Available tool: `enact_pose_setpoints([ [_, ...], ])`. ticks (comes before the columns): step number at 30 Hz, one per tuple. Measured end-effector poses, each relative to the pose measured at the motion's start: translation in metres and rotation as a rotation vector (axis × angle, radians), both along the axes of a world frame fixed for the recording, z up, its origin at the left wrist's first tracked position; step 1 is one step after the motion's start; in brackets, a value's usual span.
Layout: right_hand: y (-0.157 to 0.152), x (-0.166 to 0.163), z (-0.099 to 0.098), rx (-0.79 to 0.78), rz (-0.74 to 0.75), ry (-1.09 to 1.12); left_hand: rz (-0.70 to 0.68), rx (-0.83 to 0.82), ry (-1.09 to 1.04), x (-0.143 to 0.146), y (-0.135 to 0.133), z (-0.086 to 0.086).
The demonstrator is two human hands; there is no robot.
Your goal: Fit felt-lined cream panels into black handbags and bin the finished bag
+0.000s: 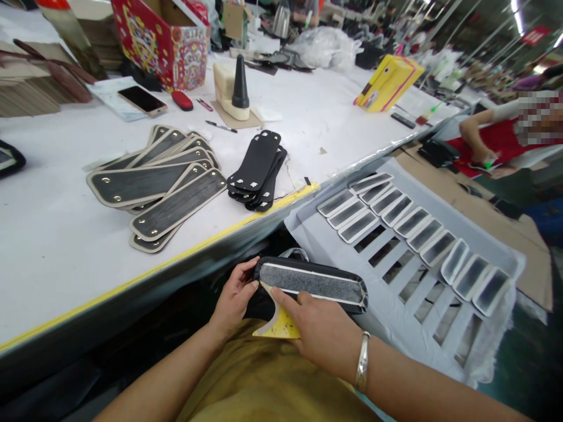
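My left hand (235,296) grips the left end of a long black piece with a grey fuzzy strip (312,282), held below the table edge over my lap. My right hand (319,334) holds a yellow and white scraper (277,321) and presses its tip against the piece's lower left edge, with the forefinger stretched along the strip. A silver bangle sits on my right wrist.
On the white table (53,234) lie a fan of beige-edged black strips (162,187) and a stack of black pieces (257,170). A grey slotted rack (396,275) to the right carries several grey pads (413,225). Further back are a phone (141,99), a red box (162,41), a yellow box (389,82). A person works at far right.
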State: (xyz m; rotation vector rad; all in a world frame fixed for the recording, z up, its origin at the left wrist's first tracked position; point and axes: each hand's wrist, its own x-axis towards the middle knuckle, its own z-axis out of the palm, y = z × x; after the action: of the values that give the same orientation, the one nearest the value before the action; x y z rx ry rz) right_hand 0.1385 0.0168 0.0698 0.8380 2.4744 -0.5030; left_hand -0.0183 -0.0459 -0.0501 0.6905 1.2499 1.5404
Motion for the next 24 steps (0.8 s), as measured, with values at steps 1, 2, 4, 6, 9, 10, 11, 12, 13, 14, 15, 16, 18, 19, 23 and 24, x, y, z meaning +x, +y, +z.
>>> enact_pose_setpoints([
  [1,0.001,0.0,0.001,-0.008,0.005,0.007,-0.001,-0.002,0.001,0.0,0.0,-0.001],
  [2,0.001,0.001,0.001,-0.015,0.007,0.011,-0.003,-0.005,0.003,0.0,0.0,-0.001],
  [4,0.002,0.002,0.0,-0.018,0.005,0.017,-0.006,-0.007,0.003,0.0,0.0,-0.002],
  [6,0.001,0.003,-0.002,-0.013,0.0,0.019,-0.005,-0.007,-0.003,-0.001,0.0,-0.001],
  [9,0.001,0.003,-0.005,-0.014,-0.001,-0.001,0.001,-0.013,-0.005,-0.001,0.001,0.0],
  [10,0.001,0.003,-0.006,-0.018,0.0,-0.009,0.002,-0.017,-0.001,-0.001,0.001,0.001],
  [11,0.001,0.003,-0.006,-0.022,0.002,-0.015,0.004,-0.021,0.003,-0.001,0.001,0.001],
  [12,0.002,0.002,-0.006,-0.023,0.005,-0.017,0.003,-0.024,0.006,-0.001,0.001,0.001],
  [13,0.002,0.002,-0.006,-0.023,0.007,-0.015,0.003,-0.025,0.007,-0.001,0.001,0.001],
  [14,0.002,0.002,-0.006,-0.021,0.009,-0.01,0.002,-0.023,0.007,-0.001,0.001,0.001],
  [15,0.002,0.002,-0.006,-0.019,0.011,-0.006,0.002,-0.02,0.007,-0.002,0.001,0.001],
  [16,0.003,0.002,-0.005,-0.017,0.011,-0.003,0.003,-0.015,0.007,-0.002,0.001,0.0],
  [18,0.002,0.001,-0.003,-0.016,0.012,-0.004,0.004,-0.007,0.01,-0.002,0.001,0.0],
  [19,0.002,0.0,-0.002,-0.019,0.014,-0.01,0.006,-0.005,0.013,-0.002,0.001,0.0],
  [23,0.002,-0.006,0.005,-0.023,0.022,-0.05,0.008,-0.007,0.016,-0.002,0.001,-0.001],
  [24,0.002,-0.008,0.007,-0.02,0.024,-0.058,0.008,-0.006,0.014,-0.002,0.001,-0.001],
])
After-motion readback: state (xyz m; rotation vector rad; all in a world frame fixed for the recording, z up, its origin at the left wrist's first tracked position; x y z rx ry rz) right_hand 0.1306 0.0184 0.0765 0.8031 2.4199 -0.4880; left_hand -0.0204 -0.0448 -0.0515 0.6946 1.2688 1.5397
